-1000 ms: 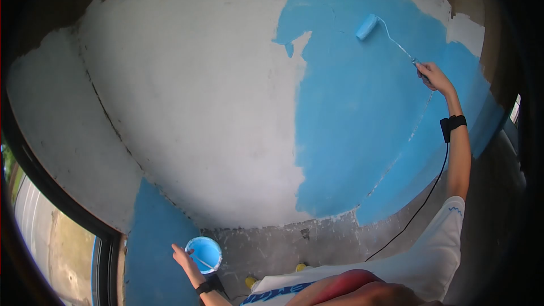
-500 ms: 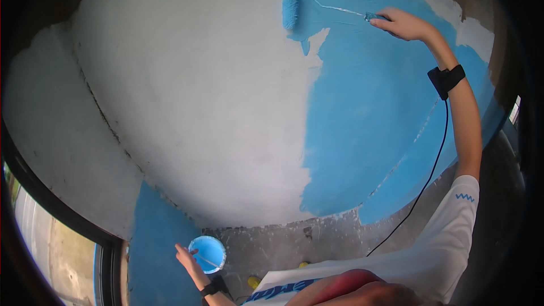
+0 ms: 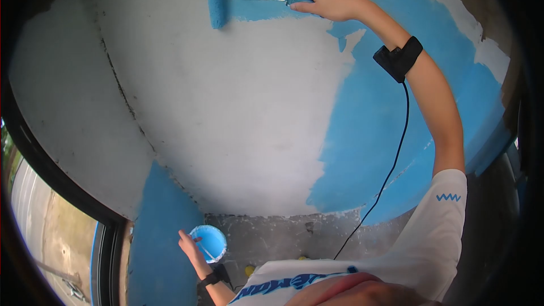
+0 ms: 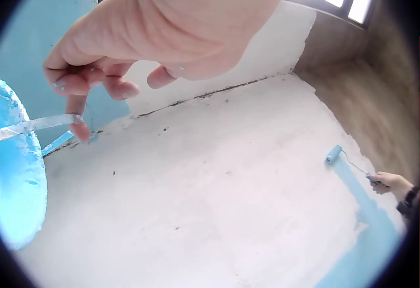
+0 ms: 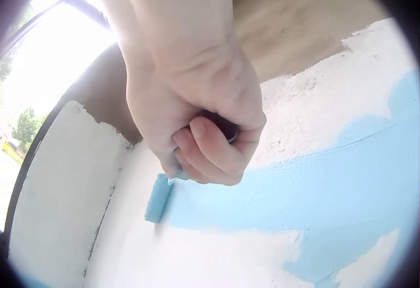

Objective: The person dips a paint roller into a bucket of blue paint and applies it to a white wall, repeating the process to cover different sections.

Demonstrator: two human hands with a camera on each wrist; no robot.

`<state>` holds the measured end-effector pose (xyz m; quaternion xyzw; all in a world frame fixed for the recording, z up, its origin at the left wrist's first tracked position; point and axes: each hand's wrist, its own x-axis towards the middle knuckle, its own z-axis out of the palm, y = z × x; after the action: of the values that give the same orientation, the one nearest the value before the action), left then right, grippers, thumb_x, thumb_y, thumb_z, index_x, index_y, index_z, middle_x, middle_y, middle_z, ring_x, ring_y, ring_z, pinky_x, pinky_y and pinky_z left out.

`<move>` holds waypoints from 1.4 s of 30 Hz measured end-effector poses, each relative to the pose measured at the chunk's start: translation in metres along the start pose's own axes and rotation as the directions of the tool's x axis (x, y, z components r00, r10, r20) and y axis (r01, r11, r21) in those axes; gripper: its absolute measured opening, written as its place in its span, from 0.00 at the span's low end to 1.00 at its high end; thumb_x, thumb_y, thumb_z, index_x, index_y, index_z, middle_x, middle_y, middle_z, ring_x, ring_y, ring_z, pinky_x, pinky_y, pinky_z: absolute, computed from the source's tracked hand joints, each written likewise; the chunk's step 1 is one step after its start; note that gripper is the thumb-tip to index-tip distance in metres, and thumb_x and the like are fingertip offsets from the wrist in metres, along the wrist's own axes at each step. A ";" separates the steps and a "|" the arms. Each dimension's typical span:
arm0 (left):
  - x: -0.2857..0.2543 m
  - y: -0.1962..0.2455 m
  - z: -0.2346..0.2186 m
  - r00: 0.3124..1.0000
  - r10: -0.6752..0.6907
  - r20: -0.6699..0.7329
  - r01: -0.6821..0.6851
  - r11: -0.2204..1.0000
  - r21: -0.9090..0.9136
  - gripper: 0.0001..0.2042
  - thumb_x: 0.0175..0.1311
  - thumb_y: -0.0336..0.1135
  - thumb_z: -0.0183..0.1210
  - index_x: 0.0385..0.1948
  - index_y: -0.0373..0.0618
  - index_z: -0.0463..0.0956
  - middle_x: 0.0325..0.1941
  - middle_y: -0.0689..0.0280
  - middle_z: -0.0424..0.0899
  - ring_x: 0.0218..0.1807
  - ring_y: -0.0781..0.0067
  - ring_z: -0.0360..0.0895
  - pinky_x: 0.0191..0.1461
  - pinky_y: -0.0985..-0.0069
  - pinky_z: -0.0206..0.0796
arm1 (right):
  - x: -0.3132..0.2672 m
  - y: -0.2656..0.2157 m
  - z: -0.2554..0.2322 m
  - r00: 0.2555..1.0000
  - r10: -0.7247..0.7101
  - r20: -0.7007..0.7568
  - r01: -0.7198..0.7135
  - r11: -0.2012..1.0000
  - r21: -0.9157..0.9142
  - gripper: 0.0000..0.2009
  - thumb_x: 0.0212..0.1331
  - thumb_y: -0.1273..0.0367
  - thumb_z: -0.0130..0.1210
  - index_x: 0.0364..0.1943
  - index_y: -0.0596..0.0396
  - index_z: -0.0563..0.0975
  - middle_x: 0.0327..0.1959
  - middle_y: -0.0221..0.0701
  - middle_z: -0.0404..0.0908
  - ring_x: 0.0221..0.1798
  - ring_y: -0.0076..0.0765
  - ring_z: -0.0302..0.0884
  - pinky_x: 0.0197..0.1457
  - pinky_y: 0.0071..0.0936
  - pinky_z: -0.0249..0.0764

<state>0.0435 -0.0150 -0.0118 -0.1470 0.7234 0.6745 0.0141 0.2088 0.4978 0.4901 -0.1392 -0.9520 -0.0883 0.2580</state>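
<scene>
My right hand (image 3: 331, 3) grips the handle of a paint roller (image 3: 216, 9) high on the wall, its fingers wrapped round the dark grip in the right wrist view. The blue, paint-soaked sleeve lies against the white wall (image 3: 243, 113), at the left end of a fresh blue band. Low on the left, my left hand (image 3: 191, 247) holds a small bucket (image 3: 224, 245) of light blue paint by its thin handle. In the left wrist view that bucket handle (image 4: 42, 124) hangs over a curled finger, with the bucket tilted at the frame's left edge.
Blue paint (image 3: 396, 107) covers the wall's right part. A cracked corner line (image 3: 119, 82) runs down the left, beside a dark-framed window (image 3: 110, 255). The grey floor (image 3: 272, 235) lies below, and a black cable (image 3: 391, 170) hangs from the right wrist strap.
My right hand has swept the roller leftward from the blue area onto the white wall, laying down a blue band. My left hand keeps hold of the bucket, low at the left.
</scene>
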 end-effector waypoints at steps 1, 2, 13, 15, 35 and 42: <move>-0.005 0.003 0.001 1.000 -0.015 -0.026 0.015 1.000 0.015 0.22 0.66 0.51 0.45 0.14 0.46 0.61 0.14 0.71 0.57 0.14 0.72 0.69 0.16 0.75 0.53 | -0.003 0.001 0.000 1.000 -0.005 0.000 0.005 1.000 -0.001 0.28 0.63 0.46 0.47 0.23 0.60 0.75 0.14 0.28 0.63 0.19 0.29 0.64 0.24 0.28 0.63; -0.005 0.000 0.001 0.999 -0.023 -0.034 0.024 1.000 0.012 0.22 0.66 0.51 0.45 0.14 0.46 0.61 0.14 0.71 0.57 0.14 0.72 0.69 0.16 0.75 0.53 | -0.003 0.001 0.004 1.000 -0.007 -0.026 0.008 0.999 0.042 0.28 0.63 0.45 0.47 0.21 0.59 0.74 0.14 0.27 0.62 0.18 0.26 0.62 0.22 0.27 0.60; -0.004 -0.007 -0.011 0.999 -0.027 -0.032 0.028 1.000 0.013 0.23 0.66 0.55 0.42 0.26 0.41 0.67 0.18 0.70 0.60 0.18 0.69 0.75 0.16 0.78 0.43 | -0.193 0.099 -0.073 0.927 0.322 0.191 -0.372 0.852 0.367 0.24 0.62 0.48 0.51 0.18 0.51 0.68 0.08 0.16 0.54 0.10 0.12 0.47 0.13 0.16 0.42; -0.016 -0.003 -0.001 0.999 0.009 -0.049 -0.008 1.000 0.024 0.24 0.65 0.57 0.42 0.31 0.39 0.68 0.20 0.70 0.61 0.21 0.70 0.76 0.17 0.77 0.44 | -0.239 0.129 -0.081 0.884 0.430 0.186 -0.468 0.819 0.331 0.23 0.63 0.49 0.51 0.19 0.52 0.69 0.08 0.16 0.55 0.10 0.11 0.48 0.13 0.17 0.43; -0.035 -0.009 0.026 1.000 0.031 0.004 -0.031 0.998 -0.062 0.39 0.61 0.64 0.45 0.61 0.34 0.61 0.59 0.51 0.68 0.26 0.71 0.77 0.22 0.79 0.50 | -0.340 0.238 -0.087 0.803 0.574 0.162 -0.596 0.774 0.212 0.25 0.62 0.47 0.50 0.18 0.52 0.70 0.07 0.15 0.55 0.08 0.13 0.48 0.13 0.16 0.43; -0.016 -0.019 0.019 1.000 -0.029 0.000 0.029 0.999 -0.033 0.37 0.62 0.62 0.43 0.58 0.31 0.62 0.60 0.49 0.68 0.26 0.70 0.78 0.21 0.79 0.50 | -0.246 0.164 -0.092 0.855 0.475 0.209 -0.499 0.863 0.081 0.28 0.61 0.43 0.48 0.19 0.53 0.69 0.10 0.20 0.58 0.12 0.16 0.52 0.15 0.20 0.49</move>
<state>0.0599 0.0057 -0.0289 -0.1578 0.7101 0.6859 0.0213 0.5067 0.5770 0.4569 -0.3661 -0.9086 0.0563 0.1928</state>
